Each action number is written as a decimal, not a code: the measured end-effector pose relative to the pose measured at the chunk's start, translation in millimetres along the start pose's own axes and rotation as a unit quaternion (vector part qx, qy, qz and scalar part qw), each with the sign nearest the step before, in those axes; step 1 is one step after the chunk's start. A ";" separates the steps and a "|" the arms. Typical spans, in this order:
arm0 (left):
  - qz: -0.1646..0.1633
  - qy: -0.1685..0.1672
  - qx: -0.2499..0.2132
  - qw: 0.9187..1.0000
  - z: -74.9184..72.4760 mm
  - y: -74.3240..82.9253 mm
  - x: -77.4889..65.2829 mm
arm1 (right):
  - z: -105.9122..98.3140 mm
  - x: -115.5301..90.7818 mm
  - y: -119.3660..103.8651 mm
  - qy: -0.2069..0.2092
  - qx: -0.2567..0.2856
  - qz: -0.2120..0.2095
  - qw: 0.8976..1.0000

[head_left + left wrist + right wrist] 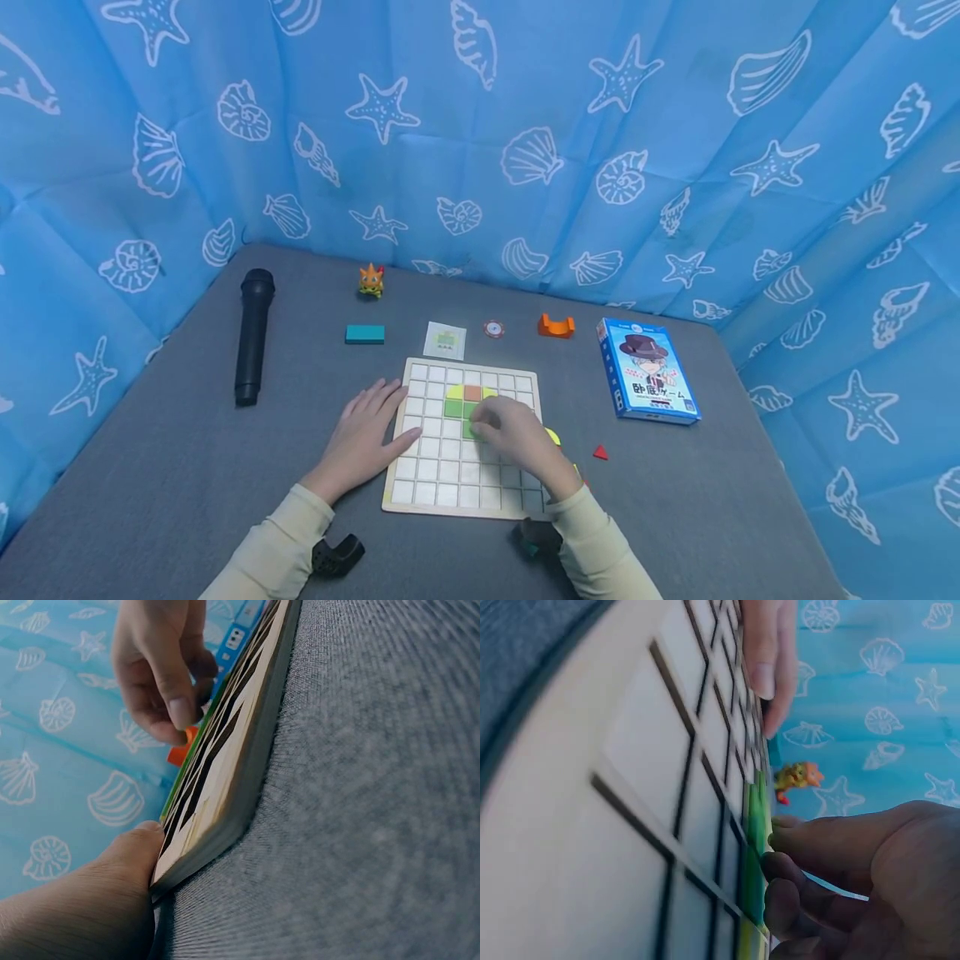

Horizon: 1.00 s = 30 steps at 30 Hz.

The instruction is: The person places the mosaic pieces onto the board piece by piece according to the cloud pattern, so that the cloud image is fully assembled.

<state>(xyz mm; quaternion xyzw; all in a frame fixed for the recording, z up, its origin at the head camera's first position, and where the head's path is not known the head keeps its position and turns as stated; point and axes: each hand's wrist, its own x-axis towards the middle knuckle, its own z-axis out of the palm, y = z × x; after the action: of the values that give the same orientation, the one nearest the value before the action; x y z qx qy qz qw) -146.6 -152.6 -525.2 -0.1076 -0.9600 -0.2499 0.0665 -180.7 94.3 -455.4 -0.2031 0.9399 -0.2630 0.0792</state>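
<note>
I'm seeing left hand resting spread at edge of gridded wooden board; right hand, nearer, hanging curled over green square tiles lying rightward of left hand. Can't tell whether right is pinching one.

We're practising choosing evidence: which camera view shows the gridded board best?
The head view: the gridded board shows from above, nearly whole, though the right hand hides part. The left wrist view shows it nearly edge-on, cropped; the right wrist view shows it slanted and close up, also cropped.
</note>
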 end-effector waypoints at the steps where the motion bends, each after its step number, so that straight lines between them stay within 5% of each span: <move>1: -0.001 -0.001 0.000 1.000 0.5 -0.1 0.3 | -3.3 -0.7 2.0 0.003 0.004 0.007 1.000; 8: 0.008 0.007 -0.003 1.000 1.0 0.1 0.6 | -37.8 -18.2 31.7 0.043 0.016 0.084 0.995; 14: 0.005 0.004 0.002 1.000 0.7 -1.9 0.0 | -57.9 -44.7 60.1 0.011 -0.012 0.121 0.993; 22: -0.004 -0.008 0.001 1.000 -1.8 -0.3 0.7 | -50.3 -62.2 66.0 -0.067 -0.028 0.136 0.988; 30: -0.002 -0.003 -0.006 1.000 -2.0 1.0 0.3 | -44.4 -61.5 62.3 -0.086 -0.022 0.134 0.987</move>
<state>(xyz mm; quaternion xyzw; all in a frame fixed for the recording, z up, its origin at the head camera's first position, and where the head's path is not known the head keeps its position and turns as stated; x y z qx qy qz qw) -146.5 -152.6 -522.9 -0.1065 -0.9589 -0.2556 0.0624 -157.5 189.3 -447.9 -0.0988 0.9539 -0.2105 0.1897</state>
